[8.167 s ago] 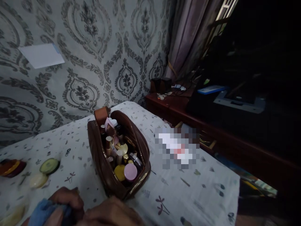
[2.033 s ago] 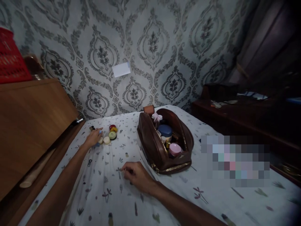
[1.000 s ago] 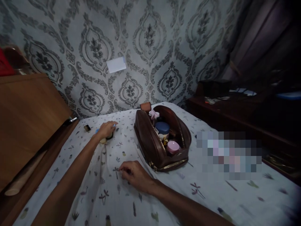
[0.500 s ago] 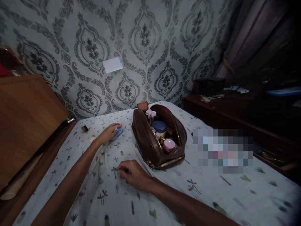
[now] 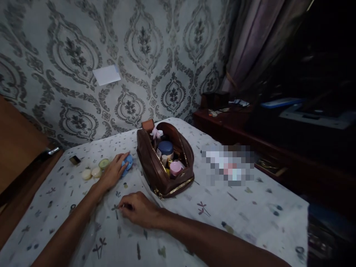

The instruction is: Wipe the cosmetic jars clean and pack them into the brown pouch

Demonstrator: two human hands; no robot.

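My left hand (image 5: 113,172) reaches over the sheet with its fingertips closed over a small light-blue lobed item (image 5: 127,165), whose kind I cannot make out. Left of this hand lie two pale round pieces (image 5: 91,173) and a green-rimmed round one (image 5: 104,164). My right hand (image 5: 140,209) rests nearer to me with loosely curled fingers; nothing shows in them. Just beyond it stands a brown toiletry bag (image 5: 147,163), unzipped wide. Inside are a blue-lidded jar (image 5: 165,149), a pink-lidded jar (image 5: 175,168) and other small containers.
A small dark box-like item (image 5: 74,160) lies at the far left of the patterned sheet (image 5: 178,237). Blurred-out items (image 5: 229,165) lie right of the bag. A dark red cabinet (image 5: 219,128) borders the right side, and a papered wall rises behind.
My view has turned right, so everything sits further left. The pale round pieces beside my left arm now show clearly, and more of the blue item is visible. My right hand keeps its curled pose.
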